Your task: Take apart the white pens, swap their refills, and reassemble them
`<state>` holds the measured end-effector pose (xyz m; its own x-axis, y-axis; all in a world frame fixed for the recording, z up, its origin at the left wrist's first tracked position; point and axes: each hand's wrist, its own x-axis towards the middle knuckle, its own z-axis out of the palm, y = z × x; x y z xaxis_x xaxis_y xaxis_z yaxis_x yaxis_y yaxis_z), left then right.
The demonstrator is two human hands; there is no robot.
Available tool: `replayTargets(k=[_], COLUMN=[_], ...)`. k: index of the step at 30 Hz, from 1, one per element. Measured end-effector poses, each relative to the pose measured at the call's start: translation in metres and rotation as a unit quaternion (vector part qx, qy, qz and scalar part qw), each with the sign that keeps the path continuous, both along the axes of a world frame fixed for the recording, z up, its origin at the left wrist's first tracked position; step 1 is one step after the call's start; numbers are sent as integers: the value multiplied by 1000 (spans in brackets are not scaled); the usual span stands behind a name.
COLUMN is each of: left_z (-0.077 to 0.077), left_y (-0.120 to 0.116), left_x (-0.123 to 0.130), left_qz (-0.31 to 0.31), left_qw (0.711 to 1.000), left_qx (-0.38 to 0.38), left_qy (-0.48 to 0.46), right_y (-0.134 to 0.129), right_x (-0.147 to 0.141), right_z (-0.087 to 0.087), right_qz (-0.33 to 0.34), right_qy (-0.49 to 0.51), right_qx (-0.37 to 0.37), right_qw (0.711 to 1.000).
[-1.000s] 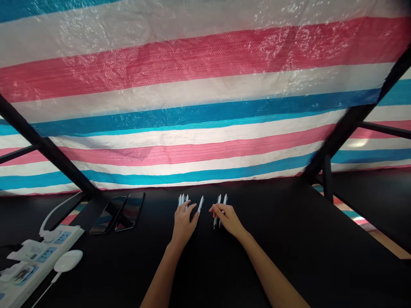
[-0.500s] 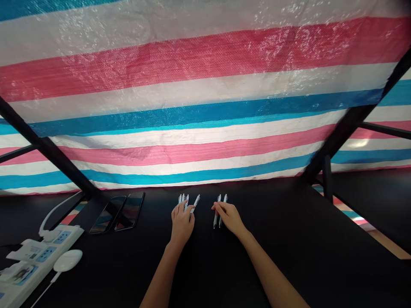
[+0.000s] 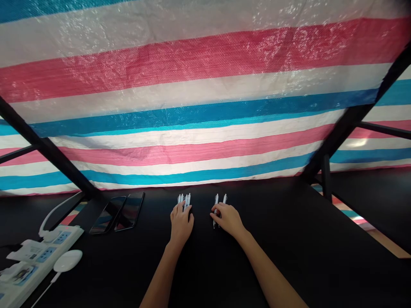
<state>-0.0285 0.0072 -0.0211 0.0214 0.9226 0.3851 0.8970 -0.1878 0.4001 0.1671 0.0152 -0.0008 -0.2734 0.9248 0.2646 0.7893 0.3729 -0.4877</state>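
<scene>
Sheeting (image 3: 205, 85) striped red, white and blue fills the upper half of the frame, above a black table (image 3: 128, 273). Black bars (image 3: 64, 160) slant down at both sides. At lower left lies a white power strip (image 3: 48, 270) holding plugs (image 3: 30, 248), their markings too small to read. Below the middle of the frame, the left hand (image 3: 180, 223) lies over four white pens (image 3: 189, 198), fingers slightly spread; whether it grips any, I cannot tell. Just right of centre, the right hand (image 3: 230, 219) curls thumb and fingers over two more pens (image 3: 216, 199), tips showing beneath; its grip is unclear too. Two dark phones (image 3: 130, 211) lie left of centre. A white disc (image 3: 69, 260) sits beside the strip. Any print on the slim barrels is too small to read.
</scene>
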Motion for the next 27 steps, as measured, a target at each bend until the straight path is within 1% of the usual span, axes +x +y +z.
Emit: replayTargets(k=[6,11,14,18,20,21,22,24,25,27], left_z=[3,8,11,15,16,16,15,15,14,14], left_y=[-1,-2,-2,-3,-3,-3,-3,-4,-4,-4], left_x=[1,2,3,4,4,4,4,5,5,6], left_qz=[-4,-12,-22,-24,-25,-28,-34,-49,-57,-71], left_qw=[1000,997,994,992,991,991,991,991,990,988], left_qx=[-8,-9,6,24,38,47,59,85,99,126], left_qy=[-24,-76,-109,-119,-122,-121,-116,-95,-80,-51], right_y=[-1,-3,-3,1,4,5,5,4,3,0], right_x=[-3,-4,-3,-1,0,0,0,0,0,0], right_z=[1,4,4,0,-2,-1,0,5,8,15], right_qz=[-18,-22,-29,-50,-40,-25,-5,41,62,98], right_qy=[-9,2,42,143,219,265,313,401,430,466], right_qx=[-15,-28,-47,-91,-109,-124,-147,-207,-237,-272], right_qw=[1000,999,998,984,969,956,938,891,869,836])
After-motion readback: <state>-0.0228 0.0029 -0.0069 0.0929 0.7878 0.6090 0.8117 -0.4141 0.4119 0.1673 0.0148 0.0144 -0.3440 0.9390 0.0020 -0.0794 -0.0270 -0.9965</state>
